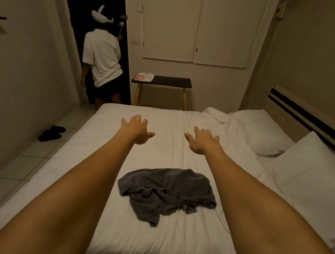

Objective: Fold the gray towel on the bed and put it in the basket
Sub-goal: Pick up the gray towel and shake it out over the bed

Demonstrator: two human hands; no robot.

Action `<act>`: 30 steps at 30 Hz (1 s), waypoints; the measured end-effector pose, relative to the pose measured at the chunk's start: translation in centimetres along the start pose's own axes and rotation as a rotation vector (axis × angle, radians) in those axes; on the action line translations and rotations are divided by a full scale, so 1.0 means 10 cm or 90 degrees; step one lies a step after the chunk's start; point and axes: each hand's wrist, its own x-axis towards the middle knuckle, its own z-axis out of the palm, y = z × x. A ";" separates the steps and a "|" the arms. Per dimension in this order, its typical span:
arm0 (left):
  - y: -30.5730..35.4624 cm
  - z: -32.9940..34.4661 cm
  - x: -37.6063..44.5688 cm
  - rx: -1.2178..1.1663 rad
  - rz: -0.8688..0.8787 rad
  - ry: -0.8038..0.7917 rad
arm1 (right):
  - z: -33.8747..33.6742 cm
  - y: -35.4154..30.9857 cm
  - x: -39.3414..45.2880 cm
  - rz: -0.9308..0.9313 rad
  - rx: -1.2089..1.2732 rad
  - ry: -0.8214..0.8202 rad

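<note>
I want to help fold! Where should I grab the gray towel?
Probably pinch the gray towel along its smoother far edge, from above, one hand toward each end. The near side is bunched and twisted, so lifting the flatter edge should let it hang open.

- A single head-worn wide-angle view looks forward and down across the bed (pixel 160 241) from one side.
- Both bare forearms stretch out from the lower corners.
- The far wall and doorway (pixel 97 4) fill the top, the edges bowed.
</note>
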 end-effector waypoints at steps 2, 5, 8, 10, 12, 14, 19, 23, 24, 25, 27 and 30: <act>-0.04 0.03 0.15 0.002 -0.008 -0.001 | 0.07 0.04 0.17 -0.004 0.001 -0.012; -0.15 0.13 0.35 0.011 -0.034 -0.016 | 0.22 0.04 0.38 -0.015 0.005 -0.046; -0.28 0.29 0.52 0.018 -0.051 -0.037 | 0.39 0.00 0.57 -0.026 0.008 -0.071; -0.33 0.42 0.64 0.020 -0.055 -0.057 | 0.51 -0.01 0.67 -0.032 0.009 -0.090; -0.36 0.56 0.76 0.016 -0.053 -0.079 | 0.64 0.00 0.75 -0.032 0.007 -0.107; -0.36 0.72 0.89 0.006 -0.046 -0.103 | 0.77 0.03 0.83 -0.028 0.002 -0.127; -0.28 1.21 1.31 -0.015 -0.014 -0.189 | 1.09 0.22 1.10 0.022 -0.006 -0.181; -0.20 1.68 1.66 -0.035 0.015 -0.243 | 1.36 0.31 1.39 0.063 -0.018 -0.215; -0.18 1.80 1.74 -0.038 0.023 -0.255 | 1.44 0.31 1.45 0.068 -0.016 -0.222; -0.16 1.92 1.81 -0.040 0.030 -0.265 | 1.53 0.31 1.51 0.072 -0.012 -0.228; -0.13 2.14 1.94 -0.045 0.046 -0.281 | 1.75 0.30 1.58 0.069 -0.003 -0.248; -0.11 2.51 2.04 -0.068 0.071 -0.310 | 2.16 0.30 1.61 0.055 0.000 -0.296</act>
